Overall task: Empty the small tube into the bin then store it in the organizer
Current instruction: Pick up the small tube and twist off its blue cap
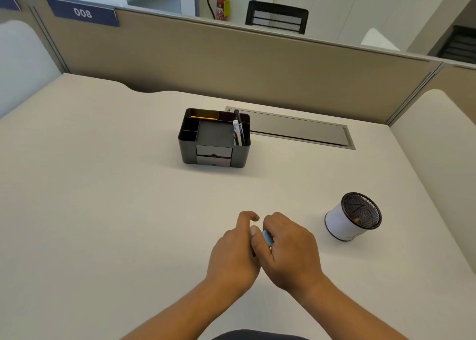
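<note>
Both my hands meet over the near middle of the desk around a small light-blue tube [268, 237]. Only a short blue piece of it shows between the fingers. My right hand [289, 249] wraps it from the right, and my left hand [235, 252] touches it from the left with thumb and fingers curled; how firmly the left grips is unclear. The bin [342, 223], a small white cup with a black mesh lining, stands to the right of my hands with bits of debris inside. The black desk organizer [189, 143] sits further back at the centre.
The organizer holds a few pens [238, 130] in its right compartment, an orange item at the back, and has small drawers in front. Behind it lies a grey cable-tray lid [296, 128]. Beige partition walls enclose the desk at the back and sides.
</note>
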Action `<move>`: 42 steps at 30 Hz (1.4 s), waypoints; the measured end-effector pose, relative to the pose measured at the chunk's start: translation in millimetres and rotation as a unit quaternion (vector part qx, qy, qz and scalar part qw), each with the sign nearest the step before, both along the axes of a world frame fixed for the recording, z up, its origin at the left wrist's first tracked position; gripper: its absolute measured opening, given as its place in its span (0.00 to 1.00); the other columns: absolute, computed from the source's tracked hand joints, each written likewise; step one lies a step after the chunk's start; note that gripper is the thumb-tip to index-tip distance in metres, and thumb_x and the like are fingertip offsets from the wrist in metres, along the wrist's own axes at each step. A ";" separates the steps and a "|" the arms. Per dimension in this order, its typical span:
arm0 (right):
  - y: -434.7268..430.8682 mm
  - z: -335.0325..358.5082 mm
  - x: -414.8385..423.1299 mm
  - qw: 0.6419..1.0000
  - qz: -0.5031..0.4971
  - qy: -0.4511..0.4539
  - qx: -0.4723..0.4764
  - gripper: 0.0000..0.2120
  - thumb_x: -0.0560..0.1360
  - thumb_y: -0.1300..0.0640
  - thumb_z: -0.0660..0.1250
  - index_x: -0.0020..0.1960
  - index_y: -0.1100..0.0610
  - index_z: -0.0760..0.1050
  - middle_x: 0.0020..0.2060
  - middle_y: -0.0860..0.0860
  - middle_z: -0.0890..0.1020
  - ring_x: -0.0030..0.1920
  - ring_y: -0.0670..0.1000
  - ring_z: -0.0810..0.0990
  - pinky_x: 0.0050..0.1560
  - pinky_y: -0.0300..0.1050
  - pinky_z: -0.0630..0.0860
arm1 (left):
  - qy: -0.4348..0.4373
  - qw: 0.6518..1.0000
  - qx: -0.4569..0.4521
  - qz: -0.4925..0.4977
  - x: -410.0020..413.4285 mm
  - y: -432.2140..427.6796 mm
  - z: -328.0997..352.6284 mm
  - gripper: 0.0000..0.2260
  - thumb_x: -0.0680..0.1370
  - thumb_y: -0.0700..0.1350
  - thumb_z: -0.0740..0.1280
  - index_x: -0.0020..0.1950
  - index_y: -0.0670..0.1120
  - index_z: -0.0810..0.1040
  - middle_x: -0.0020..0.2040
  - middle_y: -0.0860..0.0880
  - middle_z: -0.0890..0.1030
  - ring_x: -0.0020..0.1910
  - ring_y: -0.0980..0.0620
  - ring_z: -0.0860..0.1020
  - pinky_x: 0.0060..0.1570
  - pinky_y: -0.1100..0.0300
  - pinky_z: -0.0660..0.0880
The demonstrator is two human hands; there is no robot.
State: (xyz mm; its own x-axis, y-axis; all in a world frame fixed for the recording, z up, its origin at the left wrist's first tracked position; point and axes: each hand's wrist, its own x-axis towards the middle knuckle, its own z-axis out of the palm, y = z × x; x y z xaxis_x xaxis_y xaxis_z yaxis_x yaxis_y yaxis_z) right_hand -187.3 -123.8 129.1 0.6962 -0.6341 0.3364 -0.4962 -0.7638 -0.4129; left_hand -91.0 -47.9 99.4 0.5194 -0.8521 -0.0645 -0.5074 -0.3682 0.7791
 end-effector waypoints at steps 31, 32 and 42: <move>-35.8 -0.3 -7.1 0.991 0.029 -0.117 0.061 0.18 0.77 0.51 0.55 0.28 0.45 0.63 0.23 0.43 0.66 0.25 0.45 0.66 0.25 0.43 0.64 | 0.034 0.992 -0.037 -0.116 13.9 -11.6 19.2 0.12 0.71 0.60 0.66 0.51 0.59 0.74 0.40 0.57 0.83 0.36 0.57 0.79 0.37 0.57 0.80; -39.3 0.0 -8.6 0.987 0.003 -0.136 0.086 0.19 0.78 0.50 0.54 0.28 0.42 0.60 0.22 0.43 0.66 0.25 0.44 0.65 0.26 0.39 0.62 | -0.011 0.992 -0.050 -0.114 17.4 -9.4 20.7 0.16 0.71 0.65 0.63 0.53 0.59 0.75 0.41 0.58 0.83 0.38 0.57 0.79 0.37 0.59 0.79; -46.9 15.2 -11.0 0.970 0.044 -0.224 0.087 0.17 0.79 0.53 0.52 0.31 0.45 0.60 0.25 0.39 0.63 0.27 0.41 0.62 0.29 0.36 0.58 | 0.262 0.945 -0.149 -0.130 18.4 -3.5 42.3 0.09 0.77 0.55 0.66 0.50 0.53 0.83 0.28 0.55 0.74 0.27 0.55 0.72 0.33 0.65 0.72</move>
State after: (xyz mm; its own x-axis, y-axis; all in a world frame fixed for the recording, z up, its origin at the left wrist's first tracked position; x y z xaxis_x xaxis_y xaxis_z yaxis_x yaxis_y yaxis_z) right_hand -198.3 -170.7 144.3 0.5587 -0.6527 0.5117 -0.1729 -0.6950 -0.6979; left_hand -72.5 -51.4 141.7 0.2529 -0.9675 0.0085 -0.0668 -0.0087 0.9977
